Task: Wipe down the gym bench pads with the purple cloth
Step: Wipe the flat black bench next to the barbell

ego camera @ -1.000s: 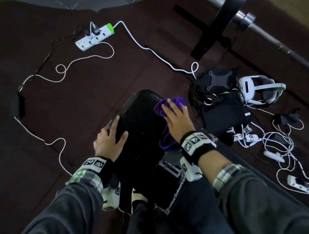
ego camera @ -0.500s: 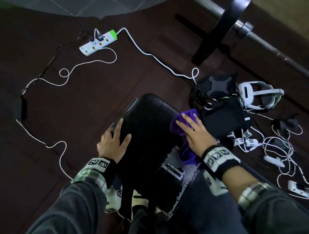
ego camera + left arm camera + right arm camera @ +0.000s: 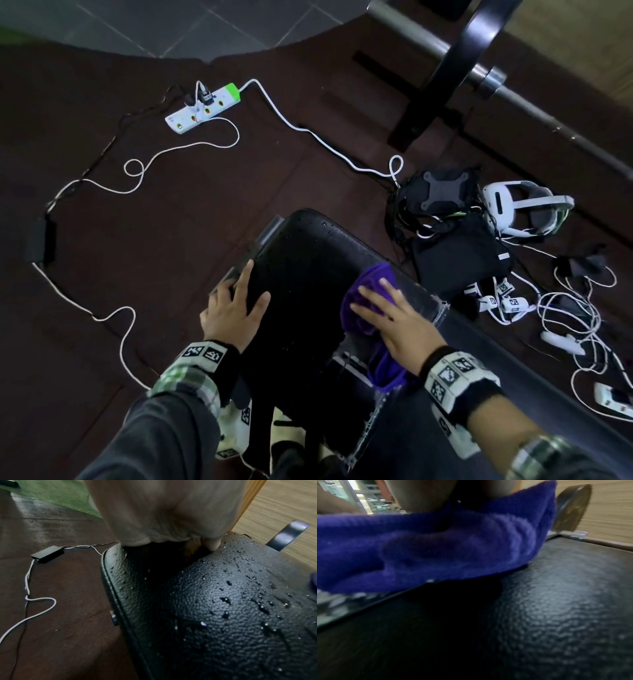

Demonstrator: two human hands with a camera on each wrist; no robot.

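Black bench pad (image 3: 301,284), pebbled vinyl with a piped edge, its surface beaded with water droplets (image 3: 226,600) across the crown. Purple cloth (image 3: 368,298), plush and bunched into soft folds, lies on the pad's right edge, one tail hanging over the side. Right hand (image 3: 400,320) presses flat on the cloth, fingers straight and spread. Left hand (image 3: 233,311) rests on the pad's left edge, fingers extended, thumb on top, holding nothing. On the dark floor beyond: a white power strip (image 3: 202,108) and a white headset (image 3: 524,209)
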